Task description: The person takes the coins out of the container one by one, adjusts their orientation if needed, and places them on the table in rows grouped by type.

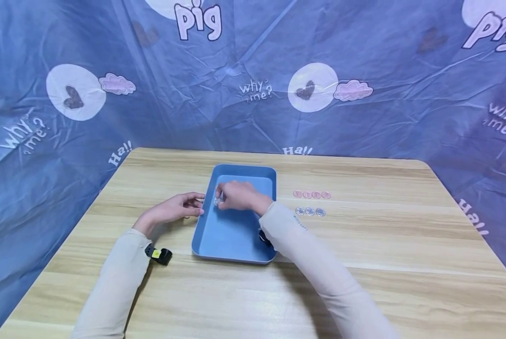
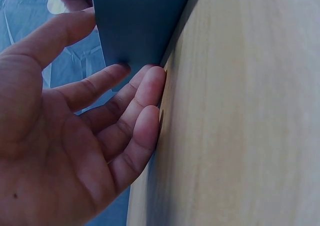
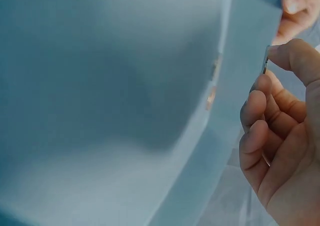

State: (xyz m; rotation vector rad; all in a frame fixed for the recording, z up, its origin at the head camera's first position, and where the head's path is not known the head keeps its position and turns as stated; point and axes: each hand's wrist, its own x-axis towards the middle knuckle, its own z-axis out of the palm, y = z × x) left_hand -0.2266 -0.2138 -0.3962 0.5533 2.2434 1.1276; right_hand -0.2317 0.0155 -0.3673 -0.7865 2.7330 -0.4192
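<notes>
I see my right hand (image 1: 237,196) over the blue tray (image 1: 236,235), pinching a small clear disc (image 1: 217,201) above the tray floor. My left hand (image 1: 180,207) rests open-fingered against the tray's left wall. Judging from the tabletop (image 1: 363,263), four pink discs (image 1: 311,194) and three clear discs (image 1: 309,211) still wait outside. The backdrop (image 1: 363,56) reads "pig", "why? me?" and "Ha!!".

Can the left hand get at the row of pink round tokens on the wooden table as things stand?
Probably not directly. The left hand rests at the blue tray's left edge; the pink round tokens lie beyond the tray's far side, with the right hand and its arm between.
</notes>
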